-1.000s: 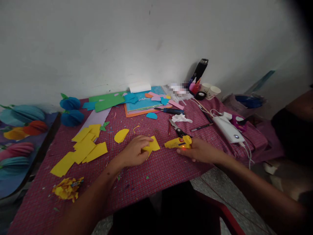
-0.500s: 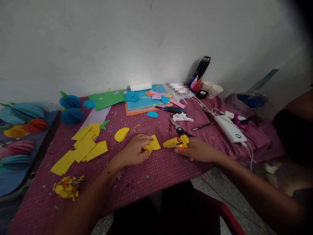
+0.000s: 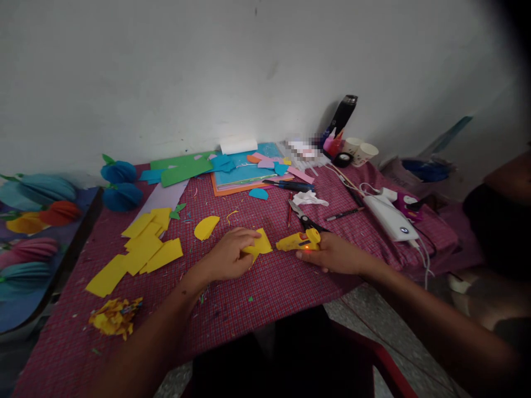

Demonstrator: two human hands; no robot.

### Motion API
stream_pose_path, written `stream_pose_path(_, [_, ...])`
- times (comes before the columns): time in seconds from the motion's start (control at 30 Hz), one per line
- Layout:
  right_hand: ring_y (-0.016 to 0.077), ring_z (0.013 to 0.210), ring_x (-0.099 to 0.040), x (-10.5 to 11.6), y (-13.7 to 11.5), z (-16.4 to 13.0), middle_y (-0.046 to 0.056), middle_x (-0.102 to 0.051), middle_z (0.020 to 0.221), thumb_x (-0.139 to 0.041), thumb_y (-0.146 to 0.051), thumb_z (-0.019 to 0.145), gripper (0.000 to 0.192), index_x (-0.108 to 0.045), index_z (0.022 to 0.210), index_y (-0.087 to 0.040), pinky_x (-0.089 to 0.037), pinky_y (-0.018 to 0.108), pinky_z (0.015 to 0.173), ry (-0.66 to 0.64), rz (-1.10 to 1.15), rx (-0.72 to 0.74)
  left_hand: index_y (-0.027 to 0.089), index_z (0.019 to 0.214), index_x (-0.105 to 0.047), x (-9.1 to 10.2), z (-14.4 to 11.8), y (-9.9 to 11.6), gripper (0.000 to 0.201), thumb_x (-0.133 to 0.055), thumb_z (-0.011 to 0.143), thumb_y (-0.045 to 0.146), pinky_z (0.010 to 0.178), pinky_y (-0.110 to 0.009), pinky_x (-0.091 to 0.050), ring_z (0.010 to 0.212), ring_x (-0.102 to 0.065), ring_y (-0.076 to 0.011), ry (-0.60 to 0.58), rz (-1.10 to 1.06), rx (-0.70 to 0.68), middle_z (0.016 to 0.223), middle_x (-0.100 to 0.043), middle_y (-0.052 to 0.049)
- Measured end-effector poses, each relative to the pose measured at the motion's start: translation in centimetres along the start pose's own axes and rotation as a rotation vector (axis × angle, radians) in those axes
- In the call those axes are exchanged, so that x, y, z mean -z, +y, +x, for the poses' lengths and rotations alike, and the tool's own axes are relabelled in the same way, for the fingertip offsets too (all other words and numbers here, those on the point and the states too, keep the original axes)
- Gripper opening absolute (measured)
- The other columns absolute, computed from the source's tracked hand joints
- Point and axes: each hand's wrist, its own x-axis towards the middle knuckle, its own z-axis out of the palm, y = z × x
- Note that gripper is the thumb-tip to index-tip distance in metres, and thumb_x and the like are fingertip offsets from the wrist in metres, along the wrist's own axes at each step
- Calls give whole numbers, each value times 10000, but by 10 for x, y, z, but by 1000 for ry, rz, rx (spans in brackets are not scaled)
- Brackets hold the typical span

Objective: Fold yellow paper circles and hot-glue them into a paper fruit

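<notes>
Yellow paper piece (image 3: 259,244) pinched by left hand (image 3: 227,257); right hand (image 3: 335,254) grips glue gun (image 3: 299,241).

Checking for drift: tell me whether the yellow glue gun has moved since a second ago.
No. The glue gun under the right hand stays just below the scissors.

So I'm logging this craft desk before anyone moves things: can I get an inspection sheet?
Surface: table under red checked cloth, paper scraps scattered.
Job's things: yellow glue gun, red light lit; folded yellow paper.
Clutter: yellow paper pieces, scissors, paper cups, flask.
Hands: left hand pinches the paper; right hand holds the gun.
Cables: white cable off the right edge.
Surroundings: white wall, paper flowers.
</notes>
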Motion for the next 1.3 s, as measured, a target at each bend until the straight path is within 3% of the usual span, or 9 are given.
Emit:
stream_pose_path(0.4, [105, 479, -479, -1, -2, 0, -21, -536, 591, -568, -579, 896, 467, -689, 1027, -148, -386, 223, 446, 10, 15, -15, 200, 826, -594, 1, 1, 1, 118, -547, 780, 102, 1071, -459, -448, 1230, -584, -250, -12, 6, 5, 1296, -657, -92])
stream_pose_path(0.83, [121, 466, -463, -3, -5, -1, -15, -539, 561, -580, -551, 884, 408, -717, 940, -171, -363, 245, 439, 45, 1, -21, 192, 841, -614, 1, 1, 0, 131, -550, 779, 95, 1069, -449, -440, 1211, -590, -248, -7, -4, -8, 1281, -664, -102])
stream_pose_path(1.03, [107, 479, -470, -4, -4, -1, -25, -538, 587, -590, -494, 892, 332, -703, 882, -182, -354, 227, 442, 85, 3, 59, 188, 825, -615, 0, 1, 0, 112, -554, 776, 107, 1064, -457, -438, 1221, -586, -262, -5, -12, -1, 1283, -664, -110])
stream_pose_path(1.3, [100, 461, -475, 7, -4, -16, -55, -499, 608, -657, -511, 858, 397, -640, 1082, -183, -426, 227, 432, 81, 218, 19, 190, 815, -606, 1, 0, 0, 112, -558, 773, 99, 1052, -438, -442, 1202, -595, -254, -4, -17, 5, 1280, -665, -100])
